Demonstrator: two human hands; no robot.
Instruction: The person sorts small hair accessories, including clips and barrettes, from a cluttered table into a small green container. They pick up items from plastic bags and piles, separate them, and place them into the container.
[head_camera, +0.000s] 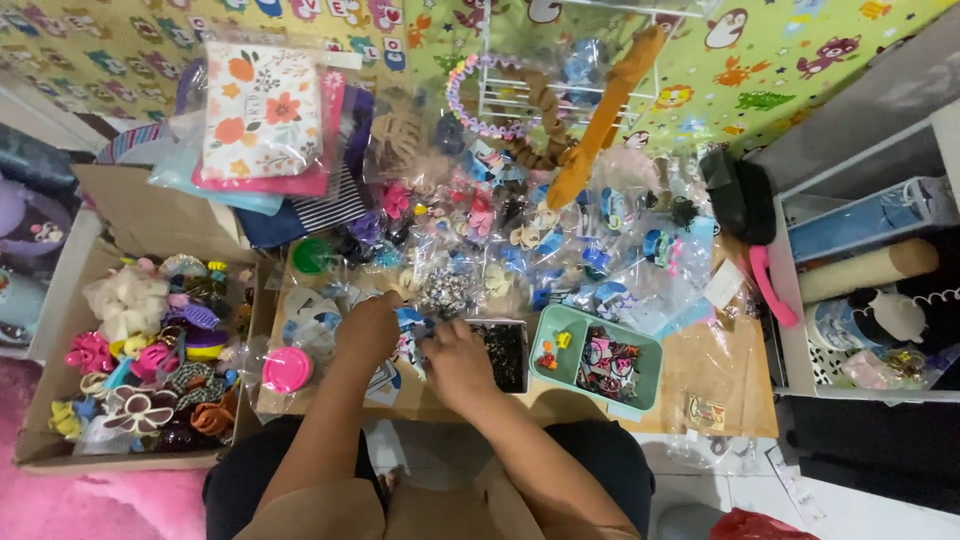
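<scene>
Handling: I judge the small blue-and-white plastic-wrapped hair accessory packet (408, 330) light, crinkly and slippery; I would pinch it by the edge of its wrapper, not the trinket inside.
Look: glossy clear film over blue and white pieces; details too small to tell.
Where: between my two hands, just left of the shallow black rectangular tray of small dark beads (503, 352).
Left hand (368, 326): curled over the packet, fingers bent down; its grip underneath is hidden.
Right hand (458, 362): fingers closed at the packet's edge, touching the tray's near corner.
Beyond right hand: mint-green plastic divided tray (549, 340).
</scene>
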